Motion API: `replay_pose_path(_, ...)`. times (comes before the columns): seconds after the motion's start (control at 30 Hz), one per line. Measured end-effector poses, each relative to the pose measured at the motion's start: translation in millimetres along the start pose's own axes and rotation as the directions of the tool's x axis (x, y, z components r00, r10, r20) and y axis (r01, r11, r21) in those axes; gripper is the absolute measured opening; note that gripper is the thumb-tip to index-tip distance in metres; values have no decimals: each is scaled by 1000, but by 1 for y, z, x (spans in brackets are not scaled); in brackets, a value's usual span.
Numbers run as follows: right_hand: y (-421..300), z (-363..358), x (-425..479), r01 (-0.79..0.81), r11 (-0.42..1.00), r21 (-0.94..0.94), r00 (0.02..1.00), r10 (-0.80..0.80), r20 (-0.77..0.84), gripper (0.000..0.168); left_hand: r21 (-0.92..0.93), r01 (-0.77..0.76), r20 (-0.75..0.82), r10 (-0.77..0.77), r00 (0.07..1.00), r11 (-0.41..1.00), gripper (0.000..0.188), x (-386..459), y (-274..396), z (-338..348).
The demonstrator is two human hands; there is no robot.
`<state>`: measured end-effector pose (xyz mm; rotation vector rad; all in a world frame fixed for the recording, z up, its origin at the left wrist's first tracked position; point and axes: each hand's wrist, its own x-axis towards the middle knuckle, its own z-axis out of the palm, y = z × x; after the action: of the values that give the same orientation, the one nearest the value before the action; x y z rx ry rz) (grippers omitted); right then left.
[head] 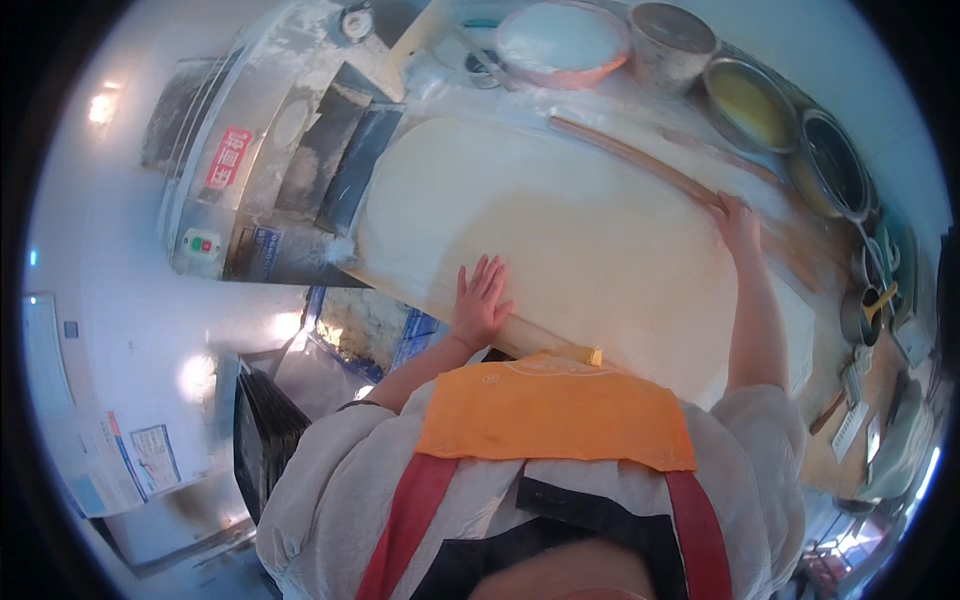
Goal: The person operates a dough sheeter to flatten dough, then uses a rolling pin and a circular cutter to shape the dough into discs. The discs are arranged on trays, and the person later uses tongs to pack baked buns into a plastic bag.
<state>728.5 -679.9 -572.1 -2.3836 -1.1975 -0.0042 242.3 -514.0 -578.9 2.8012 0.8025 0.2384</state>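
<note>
A large, thin sheet of dough (570,247) lies spread over the worktable in front of me. My left hand (481,304) rests flat on its near left edge, fingers apart, holding nothing. At the right, my right hand (739,223) grips the near end of a long wooden rolling pin (637,159), which slants away to the upper left along the dough's far edge. The dough's left end reaches a floury dough-rolling machine (300,161).
Along the far edge stand a pink basin of flour (562,41), a bucket (670,49), a metal bowl of yellow liquid (752,105) and a dark-looking pot (834,165). Another wooden rod (720,154) lies behind the pin. A small pan (861,315) and utensils sit right. An open sack (364,322) stands left below.
</note>
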Motion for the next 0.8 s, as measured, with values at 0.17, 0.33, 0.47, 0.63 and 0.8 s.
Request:
replay_pose_path(0.17, -16, 22, 6, 88, 993, 77, 983, -99, 152, 28, -6, -35, 79, 36, 996, 999, 68, -20, -38, -3)
replay_pose_path(0.33, -46, 18, 12, 22, 999, -25, 962, -14, 272, 21, -161, -43, 79, 56, 995, 986, 70, -23, -52, -6)
replay_pose_path(0.47, -173, 48, -23, 155, 966, 208, 961, -196, 197, 20, -229, -89, -79, 73, 994, 969, 72, -14, -75, -35)
replay_pose_path(0.63, -312, 104, -70, 194, 919, 343, 902, -304, 305, 33, -106, 10, 7, -9, 1000, 994, 76, 57, -130, -56)
replay_pose_path(0.8, -325, 105, -58, 316, 927, 202, 926, -348, 149, 52, -26, -209, -79, 206, 975, 978, 78, 175, -178, -37)
